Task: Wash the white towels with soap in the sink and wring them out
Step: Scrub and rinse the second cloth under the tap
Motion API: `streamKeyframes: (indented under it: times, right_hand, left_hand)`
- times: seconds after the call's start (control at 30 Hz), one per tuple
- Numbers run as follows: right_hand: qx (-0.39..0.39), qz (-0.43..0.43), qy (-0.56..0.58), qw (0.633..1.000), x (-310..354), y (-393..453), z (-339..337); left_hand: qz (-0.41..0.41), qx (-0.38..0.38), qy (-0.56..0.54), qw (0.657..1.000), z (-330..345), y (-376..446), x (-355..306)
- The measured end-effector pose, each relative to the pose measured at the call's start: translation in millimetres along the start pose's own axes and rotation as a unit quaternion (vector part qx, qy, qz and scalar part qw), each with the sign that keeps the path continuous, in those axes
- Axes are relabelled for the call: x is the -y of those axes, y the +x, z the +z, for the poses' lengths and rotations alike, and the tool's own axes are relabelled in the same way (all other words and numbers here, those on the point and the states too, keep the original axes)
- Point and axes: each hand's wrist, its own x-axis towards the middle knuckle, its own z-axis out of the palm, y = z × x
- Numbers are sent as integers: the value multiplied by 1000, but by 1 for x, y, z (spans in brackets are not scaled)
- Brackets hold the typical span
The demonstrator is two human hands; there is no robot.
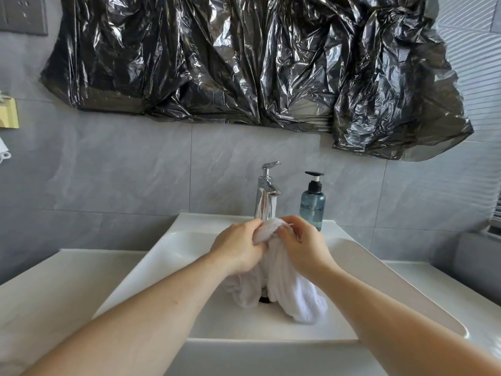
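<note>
Taking the faucet as the mark: far to its left on the grey tiled wall hang a yellow holder and, above it, a grey wall socket; a white desk spreads out below and left of the faucet, carrying the white sink.

Just below and left of the faucet, the left hand has its grip clenched on the white towel, fingers curled round the bunched upper end; directly below the faucet that bunched end sits pinched between the two hands, and the rest of the cloth hangs down from both grips into the basin, its lower folds lying on the sink floor around the dark drain; just below and right of the faucet, the right hand likewise has its grip grasping the towel, fingers wrapped over the top of the bundle.

Just right of the faucet, a blue soap bottle with a black pump stands upright on the sink's back ledge; above the faucet, crumpled black plastic sheeting covers the wall.
</note>
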Motion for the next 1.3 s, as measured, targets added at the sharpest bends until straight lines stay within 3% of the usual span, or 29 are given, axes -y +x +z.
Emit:
streamKeyframes:
  times: [0.2,0.27,0.33,0.6,0.8,0.93,1.03,1.2,1.3]
  right_hand:
    - [90,136,-4,987,-3,-5,3]
    - [133,187,-54,972,-5,-7,2]
    - [133,178,-118,968,-11,-5,2]
    - [18,51,-71,996,-8,0,0]
    - [-9,19,-14,1000,1,-2,2]
    - [19,10,4,1000,4,-4,0]
    - [35,24,12,999,3,-4,1]
    - [162,170,-22,972,-4,-8,2]
    - [237,175,-112,949,-5,-10,0]
  left_hand:
    - [-41,-128,25,991,-5,1,-2]
    - [-60,-154,19,986,-6,2,0]
    - [-81,-164,27,983,-5,2,1]
    - [-142,-78,70,984,-7,6,10]
    - [8,4,-15,1000,-8,-1,3]
    - [28,-3,19,999,-3,-3,-1]
    - [7,-77,92,993,-9,-3,-4]
    - [-61,-150,94,982,-14,0,-6]
    - [-87,-177,79,977,-18,2,0]
